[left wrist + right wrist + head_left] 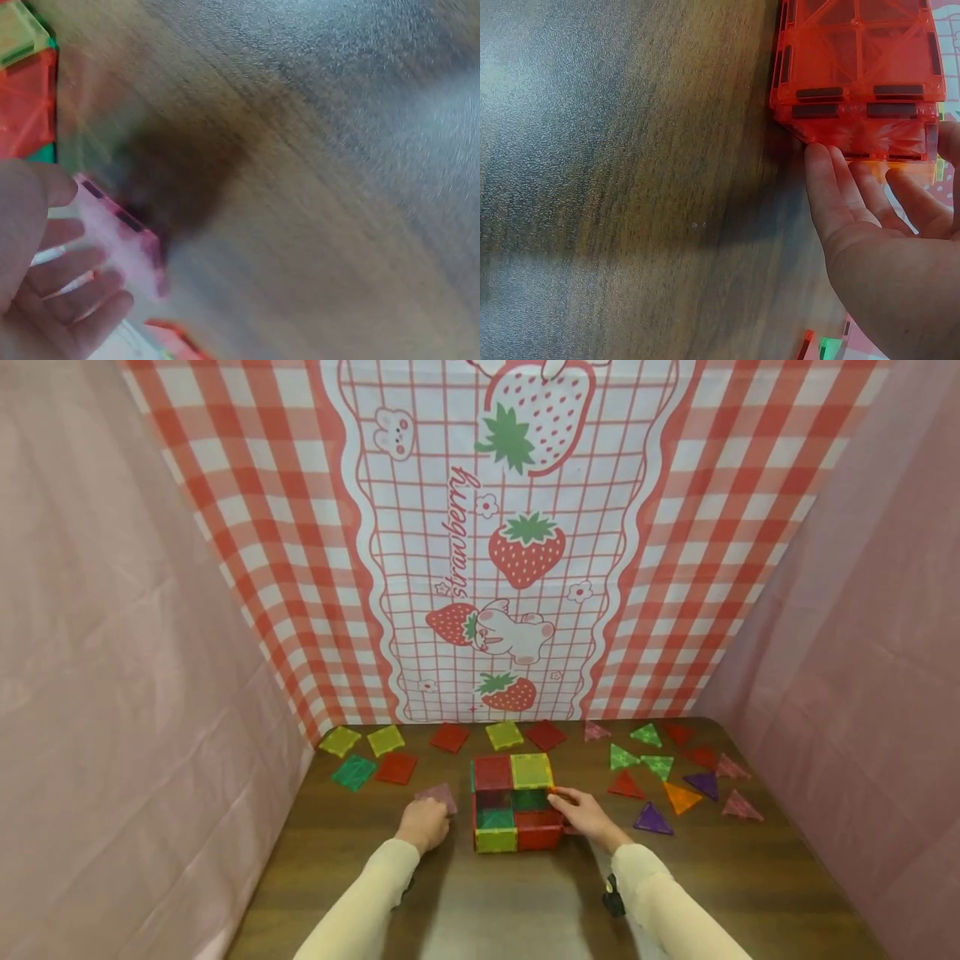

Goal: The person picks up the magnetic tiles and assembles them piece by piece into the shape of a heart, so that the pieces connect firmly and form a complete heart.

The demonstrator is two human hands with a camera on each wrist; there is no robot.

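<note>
A pink translucent square magnetic tile (124, 244) is pinched between the thumb and fingers of my left hand (425, 823), tilted just above the table. To its right stands a box built of magnetic tiles (495, 839), with red, yellow and green panels and an opening in its top. At the box's right side is my right hand (588, 818). Its thumb lies at the top edge while the fingers (825, 169) touch the outer wall, gripping it. An orange tile (939, 171) shows behind those fingers; the thumb tip is partly cut off in the right wrist view.
Yellow, red and green square tiles (354, 772) lie flat along the back left of the wooden table (315, 860). Several triangle tiles (682, 797) are scattered at the back right. A strawberry-print curtain (525, 610) hangs behind, with pink cloth on both sides.
</note>
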